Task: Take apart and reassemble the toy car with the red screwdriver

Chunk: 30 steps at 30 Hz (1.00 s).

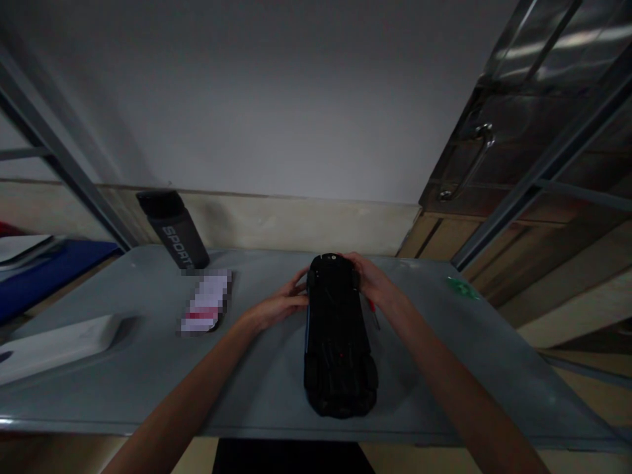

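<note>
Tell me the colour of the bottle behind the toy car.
Dark grey bottle with pale "SPORT" lettering, seen in the head view.

A grey table (148,368) carries a black toy car (338,342), a dark bottle (175,230) and a white box (54,345).

Dim, underexposed view, soft overall blur, wide-angle bending at edges, faint door (538,118) glare.

A dark sports bottle (174,229) stands behind a blurred packet (206,303) near a white box (54,345).
</note>
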{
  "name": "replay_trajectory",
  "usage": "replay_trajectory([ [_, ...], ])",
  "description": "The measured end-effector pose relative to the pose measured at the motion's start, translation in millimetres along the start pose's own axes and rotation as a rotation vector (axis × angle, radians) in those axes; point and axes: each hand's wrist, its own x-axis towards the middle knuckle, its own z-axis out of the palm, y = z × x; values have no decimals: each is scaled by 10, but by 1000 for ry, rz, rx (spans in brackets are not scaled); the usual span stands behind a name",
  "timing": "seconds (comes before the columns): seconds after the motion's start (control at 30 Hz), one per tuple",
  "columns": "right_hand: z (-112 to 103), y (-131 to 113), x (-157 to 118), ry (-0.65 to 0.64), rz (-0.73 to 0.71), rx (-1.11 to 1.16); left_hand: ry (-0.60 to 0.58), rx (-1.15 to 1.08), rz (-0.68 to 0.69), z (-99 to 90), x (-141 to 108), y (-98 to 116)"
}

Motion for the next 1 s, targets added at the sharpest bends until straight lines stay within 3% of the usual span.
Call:
replay_trajectory([
  [0.43,-26,17,-130,18,-11,-10,-25,106,67,-85,81,-117],
  [0.73,-67,77,-106,15,-43,-44,10,119,49,-41,65,-78],
  [0.87,-113,118,-91,42,-124,-105,11,102,39,-16,48,-58],
  [1.0,-121,90,-122,177,-306,-278,11,100,39,3,34,-46],
])
